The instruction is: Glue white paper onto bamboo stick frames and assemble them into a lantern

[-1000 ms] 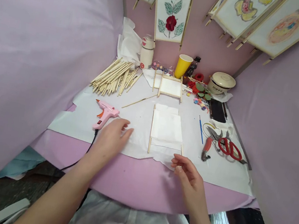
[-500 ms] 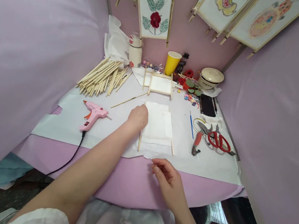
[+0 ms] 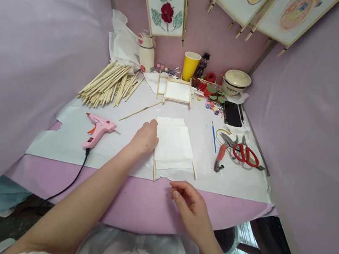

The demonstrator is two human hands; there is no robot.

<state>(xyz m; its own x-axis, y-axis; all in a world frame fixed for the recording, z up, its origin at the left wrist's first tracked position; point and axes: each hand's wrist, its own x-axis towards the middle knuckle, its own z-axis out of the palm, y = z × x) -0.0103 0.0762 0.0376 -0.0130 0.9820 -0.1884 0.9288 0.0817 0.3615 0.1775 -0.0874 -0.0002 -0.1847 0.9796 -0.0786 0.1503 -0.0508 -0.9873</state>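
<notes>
A frame of thin wooden sticks covered with white paper (image 3: 173, 144) lies on the table, its stick ends poking out at the near side. My left hand (image 3: 145, 138) is closed at its left edge, fingers bent around the left stick; the fingertips are partly hidden. By the table's near edge, my right hand (image 3: 191, 206) hovers with loosely curled fingers and the thumb apart, holding nothing. A pink glue gun (image 3: 100, 129) rests left of my left hand. Beyond it lies a single stick (image 3: 140, 111).
A pile of sticks (image 3: 108, 86) is at the back left. Small finished frames (image 3: 177, 92), a yellow cup (image 3: 190, 66) and a lidded bowl (image 3: 236, 82) stand behind. Pruning shears (image 3: 222, 154), red scissors (image 3: 246, 154), a blue brush (image 3: 214, 137) and a phone (image 3: 233, 114) lie right.
The paper-covered frame has come slightly nearer and turned a little with my left hand at its edge. My right hand has barely moved. The whole view has shifted slightly.
</notes>
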